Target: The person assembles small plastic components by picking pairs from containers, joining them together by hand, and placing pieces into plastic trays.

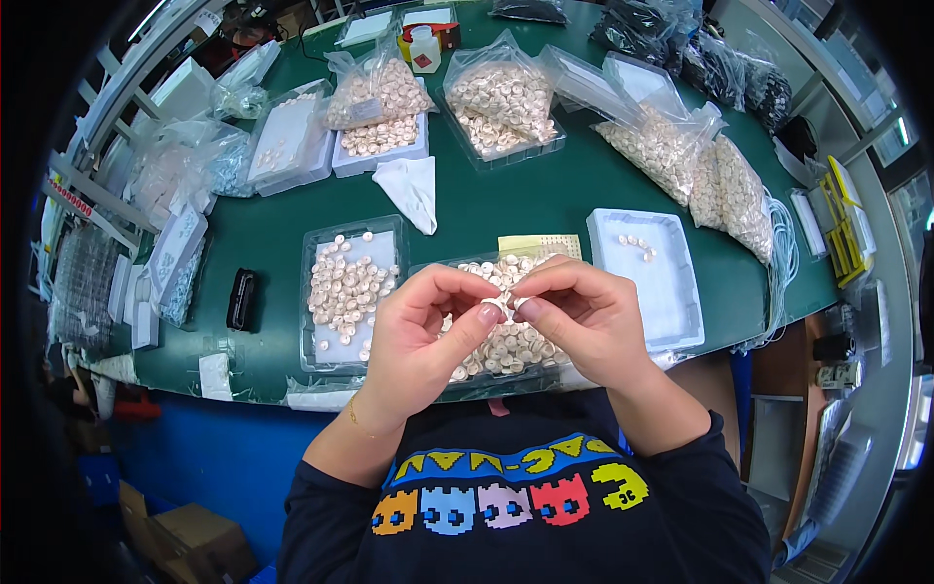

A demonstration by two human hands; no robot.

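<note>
My left hand (pixel 425 326) and my right hand (pixel 591 321) meet fingertip to fingertip above a heap of small cream-coloured round parts (pixel 506 352). Thumb and forefinger of the left hand pinch a small white round part (pixel 494 305). Against it, the right thumb and forefinger pinch another small white piece (pixel 520 304); fingers cover much of both, so I cannot tell whether they are joined. Left of the heap, a clear tray (pixel 309 362) holds loose round parts. On the right, a white tray (pixel 671 292) has several pieces near its far side.
Behind the heap lies a yellowish card (pixel 555 245). Bags of round parts (pixel 501 97) stand along the far side, near a white cloth (pixel 409 190) and a white bottle (pixel 424 51). A black case (pixel 241 299) lies left; white cords (pixel 778 253) hang at the right edge.
</note>
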